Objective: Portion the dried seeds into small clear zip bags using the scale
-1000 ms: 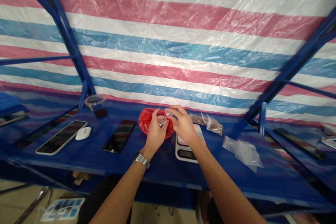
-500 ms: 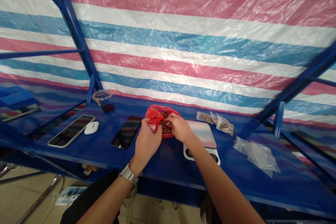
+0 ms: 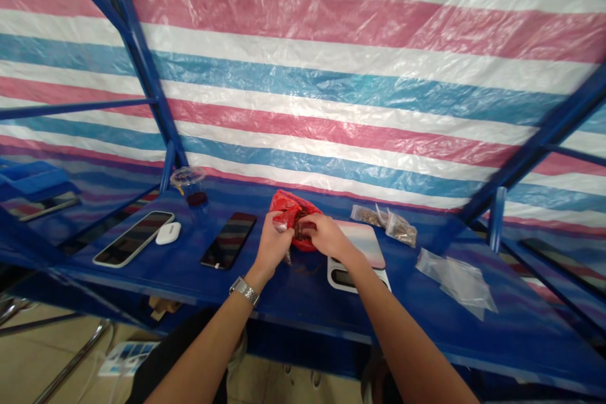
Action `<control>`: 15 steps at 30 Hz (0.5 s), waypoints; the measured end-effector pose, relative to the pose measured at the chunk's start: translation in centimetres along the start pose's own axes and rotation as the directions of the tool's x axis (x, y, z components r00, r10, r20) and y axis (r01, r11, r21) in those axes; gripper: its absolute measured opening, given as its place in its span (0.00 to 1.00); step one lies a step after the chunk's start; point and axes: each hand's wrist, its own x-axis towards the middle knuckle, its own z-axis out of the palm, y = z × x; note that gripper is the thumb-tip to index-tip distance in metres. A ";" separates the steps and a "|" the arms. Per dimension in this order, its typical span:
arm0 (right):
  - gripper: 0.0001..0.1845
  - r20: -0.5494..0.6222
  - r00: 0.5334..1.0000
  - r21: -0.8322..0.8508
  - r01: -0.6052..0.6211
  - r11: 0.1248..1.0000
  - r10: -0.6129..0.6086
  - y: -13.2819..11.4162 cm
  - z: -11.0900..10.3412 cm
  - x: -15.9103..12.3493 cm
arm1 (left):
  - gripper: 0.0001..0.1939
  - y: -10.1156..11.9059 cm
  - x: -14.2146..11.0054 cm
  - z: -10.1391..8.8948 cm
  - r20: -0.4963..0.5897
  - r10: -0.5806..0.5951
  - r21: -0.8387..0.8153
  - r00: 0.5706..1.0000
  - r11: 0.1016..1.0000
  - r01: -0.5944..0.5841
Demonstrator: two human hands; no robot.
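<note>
A red plastic bag (image 3: 290, 214) sat crumpled and bunched on the blue metal shelf (image 3: 293, 287), roughly mid-shelf, just left of a digital kitchen scale (image 3: 356, 254). Its mouth was open, with dark brown pieces (image 3: 302, 232) showing inside; exactly what they were was too small to tell. A few brown crumbs (image 3: 303, 269) lay on the shelf below the bag.

Both forearms reached in from the bottom of the view, and the hands met at the bag. The left hand (image 3: 272, 246), with a metal wristwatch (image 3: 244, 290) on the wrist, was clenched at the bag's left side, gripping a small clear plastic bag (image 3: 282, 226). The right hand (image 3: 326, 237) was angled palm down, its fingers (image 3: 305, 221) curled into the bag's mouth against the brown pieces. Whether they pinched any, I cannot tell.

Two small clear bags of brown material (image 3: 400, 229) lay behind the scale, with a loose clear plastic bag (image 3: 457, 281) to the right. A black smartphone (image 3: 228, 240) lay left of the hands.
</note>
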 end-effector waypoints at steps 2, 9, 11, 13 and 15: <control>0.16 -0.032 0.999 0.020 -0.029 0.999 0.029 0.3 -0.3 -0.1 | 0.22 0.0 0.1 0.0 0.018 0.015 0.010 1.000 1.000 -0.015; 0.17 -0.125 0.990 0.149 -0.054 0.987 0.073 0.9 -1.2 -0.1 | 0.32 1.0 0.0 -1.5 -0.017 0.125 0.152 0.992 0.981 -0.121; 0.16 -0.146 0.987 0.191 -0.039 0.981 0.067 0.6 -1.5 0.1 | 0.33 1.4 -0.1 -1.6 -0.021 0.219 0.236 0.976 0.949 -0.208; 0.17 -0.173 0.983 0.234 -0.016 0.972 0.058 -0.1 -1.8 0.2 | 0.32 1.5 -0.3 -1.4 0.008 0.304 0.298 0.952 0.908 -0.293; 0.18 -0.212 0.977 0.251 0.029 0.968 0.026 -1.1 -2.0 0.3 | 0.33 1.3 -0.3 -0.8 0.049 0.329 0.282 0.943 0.901 -0.329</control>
